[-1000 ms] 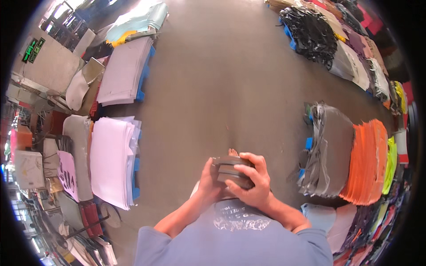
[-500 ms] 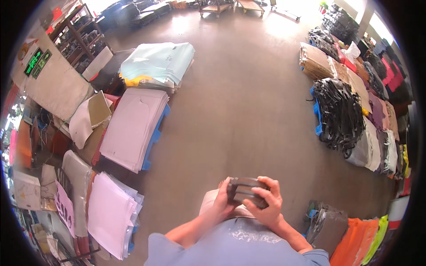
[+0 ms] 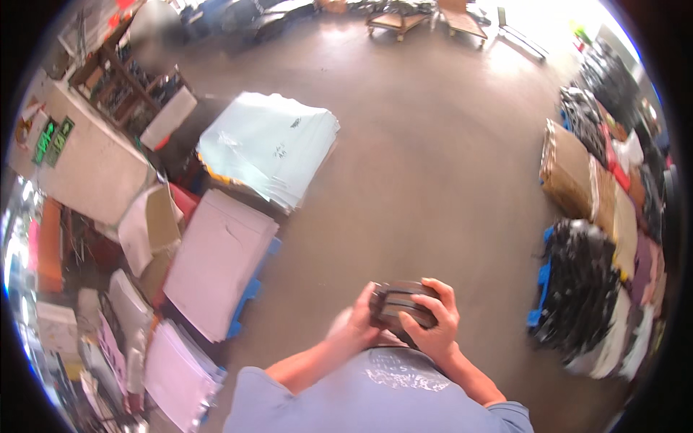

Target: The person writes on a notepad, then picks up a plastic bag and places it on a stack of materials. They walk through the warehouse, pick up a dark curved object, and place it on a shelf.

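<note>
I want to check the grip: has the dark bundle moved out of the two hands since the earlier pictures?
No. The dark bundle remains between the left hand and right hand, before the chest. The floor view shifts because the head turned.

You have two hands out, your left hand [image 3: 351,328] and your right hand [image 3: 433,325], around one small dark stack [image 3: 401,303]. You can count one pale blue pile [image 3: 271,144], two pink piles [image 3: 216,263] [image 3: 177,375], and maybe one black heap [image 3: 577,289].

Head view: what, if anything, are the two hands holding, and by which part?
Both hold a small stack of dark flat pieces. The right hand wraps its right end, fingers over the top; the blurred left hand grips its left end.
</note>
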Demonstrator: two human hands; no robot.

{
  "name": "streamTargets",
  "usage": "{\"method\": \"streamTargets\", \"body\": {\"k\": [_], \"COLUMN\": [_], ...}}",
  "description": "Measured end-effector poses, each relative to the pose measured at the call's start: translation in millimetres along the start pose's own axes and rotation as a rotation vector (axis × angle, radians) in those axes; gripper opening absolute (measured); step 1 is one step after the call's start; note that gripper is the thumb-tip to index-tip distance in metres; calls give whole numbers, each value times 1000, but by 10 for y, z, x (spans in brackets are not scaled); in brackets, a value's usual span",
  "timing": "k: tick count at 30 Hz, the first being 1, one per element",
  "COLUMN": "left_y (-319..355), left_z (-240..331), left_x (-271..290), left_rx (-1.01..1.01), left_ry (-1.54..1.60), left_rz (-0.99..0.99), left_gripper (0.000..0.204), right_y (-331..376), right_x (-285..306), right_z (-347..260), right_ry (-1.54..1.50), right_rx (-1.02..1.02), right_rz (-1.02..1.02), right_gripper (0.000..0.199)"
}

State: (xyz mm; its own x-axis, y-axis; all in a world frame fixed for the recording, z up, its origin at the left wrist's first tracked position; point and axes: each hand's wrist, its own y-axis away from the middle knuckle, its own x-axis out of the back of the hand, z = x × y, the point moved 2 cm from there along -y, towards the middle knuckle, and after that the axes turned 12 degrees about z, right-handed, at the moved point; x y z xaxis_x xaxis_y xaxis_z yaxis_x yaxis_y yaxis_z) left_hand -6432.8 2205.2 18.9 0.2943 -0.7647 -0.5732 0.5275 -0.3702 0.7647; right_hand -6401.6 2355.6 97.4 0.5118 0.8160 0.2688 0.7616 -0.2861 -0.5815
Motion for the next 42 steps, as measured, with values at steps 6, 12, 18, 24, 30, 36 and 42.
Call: {"method": "streamTargets", "body": {"k": [6, 12, 18, 24, 30, 36, 42], "left_y": [-1692, -3583, -4872, -6368, -7064, -7865, -8926], "left_z": [1610, 3230, 4889, 6428, 8053, 9828, 12138], "left_x": [-871, -1968, -3267, -3942, -4388, -4457, -4427], "left_rx": [-176, 36, 49, -27, -234, -454, -494], "left_ry": [262, 311, 244, 260, 504, 548, 475], "left_rz": [-119, 37, -34, -35, 173, 161, 139], "left_gripper": [55, 54, 55, 59, 56, 51, 52], "right_y": [-2131, -4127, -6043, -7744, -9612, -10977, -12558], "right_x": [-1027, -1940, -2497, -3446, -5033, -6795, -8557], "right_z": [1461, 2804, 3752, 5274, 6101, 6667, 7101], "right_ry": [-55, 76, 105, 55, -200, -312, -276], "right_rx": [95, 132, 82, 43, 59, 130, 129], "right_rz": [-184, -161, -55, -143, -428, -569, -541], "right_gripper": [43, 43, 42, 41, 43, 45, 44]}}
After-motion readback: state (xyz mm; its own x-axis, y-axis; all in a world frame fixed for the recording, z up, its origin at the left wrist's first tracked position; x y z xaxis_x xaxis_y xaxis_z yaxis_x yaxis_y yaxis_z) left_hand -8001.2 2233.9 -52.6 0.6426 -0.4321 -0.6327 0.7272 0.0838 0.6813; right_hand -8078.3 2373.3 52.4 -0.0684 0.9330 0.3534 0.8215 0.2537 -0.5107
